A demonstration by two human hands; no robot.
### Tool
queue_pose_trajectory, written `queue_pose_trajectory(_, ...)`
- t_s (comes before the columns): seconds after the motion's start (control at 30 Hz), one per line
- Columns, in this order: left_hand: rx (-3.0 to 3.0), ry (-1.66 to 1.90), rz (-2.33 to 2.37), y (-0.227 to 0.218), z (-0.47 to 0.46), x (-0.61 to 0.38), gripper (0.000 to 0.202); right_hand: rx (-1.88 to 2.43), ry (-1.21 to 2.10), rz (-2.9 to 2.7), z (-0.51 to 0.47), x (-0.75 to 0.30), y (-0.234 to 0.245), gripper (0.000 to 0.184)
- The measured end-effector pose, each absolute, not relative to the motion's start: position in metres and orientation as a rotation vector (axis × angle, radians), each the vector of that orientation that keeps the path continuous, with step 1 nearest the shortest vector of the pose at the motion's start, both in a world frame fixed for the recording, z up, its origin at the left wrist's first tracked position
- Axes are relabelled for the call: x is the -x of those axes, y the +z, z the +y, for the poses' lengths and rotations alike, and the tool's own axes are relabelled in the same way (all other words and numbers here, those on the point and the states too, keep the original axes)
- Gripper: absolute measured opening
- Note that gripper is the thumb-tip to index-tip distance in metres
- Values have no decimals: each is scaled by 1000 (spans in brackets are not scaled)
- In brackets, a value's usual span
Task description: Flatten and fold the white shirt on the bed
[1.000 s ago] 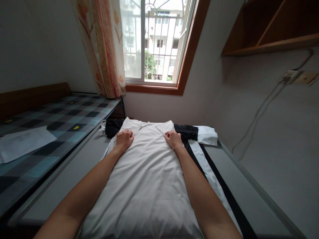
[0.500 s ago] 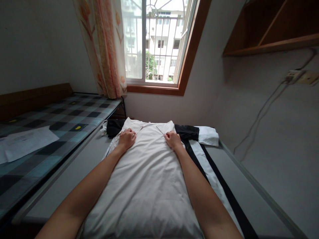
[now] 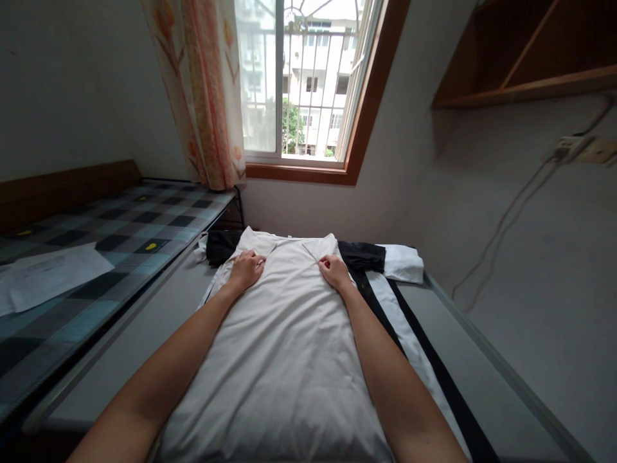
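Note:
A white garment [image 3: 294,321] lies spread lengthwise before me, its top end toward the window and soft wrinkles running across it. On its upper left part rests my left hand [image 3: 247,269], closed, thumb and fingers pinched together at the cloth. My right hand [image 3: 333,270] pinches the upper right part in the same way. From each pinch a thin slanting line, cord or seam I cannot tell, runs inward and up toward the top edge. Beneath the garment, a black and white striped piece of clothing [image 3: 400,321] shows on the right.
The clothes lie on a grey board-like surface [image 3: 130,347]. To the left stands a bed with a checked cover [image 3: 178,222] and paper sheets [image 3: 58,273] on it. Behind are a curtain [image 3: 207,96] and a barred window [image 3: 313,96]. A wooden shelf [image 3: 525,87] and cables [image 3: 501,225] are at the right wall.
Hardly anything differs. Both hands keep their pinch at the same spots, with only a slight shift of the fingers.

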State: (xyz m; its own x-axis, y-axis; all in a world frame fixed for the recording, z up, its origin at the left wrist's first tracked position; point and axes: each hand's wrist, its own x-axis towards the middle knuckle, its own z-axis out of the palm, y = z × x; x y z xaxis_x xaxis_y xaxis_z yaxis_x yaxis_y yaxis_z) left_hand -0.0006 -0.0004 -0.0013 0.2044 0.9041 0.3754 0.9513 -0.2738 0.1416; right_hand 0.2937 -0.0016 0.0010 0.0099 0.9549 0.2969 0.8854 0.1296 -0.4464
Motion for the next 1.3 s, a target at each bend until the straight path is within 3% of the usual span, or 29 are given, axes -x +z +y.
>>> queue_pose_trajectory(0.73, 2357, -615, -1841, -2, 1, 0, 29, 1751, 165, -1884, 2, -295, -4, 20)
queue_pose_trajectory(0.97, 2196, -824, -1804, 4, -2, -2, 29, 1744, 166, -1889, 2, -296, -3, 21)
queue_pose_trajectory(1.3, 2277, -576, -1881, -3, -2, -3, 29, 1734, 153, -1892, 1, -296, -3, 20)
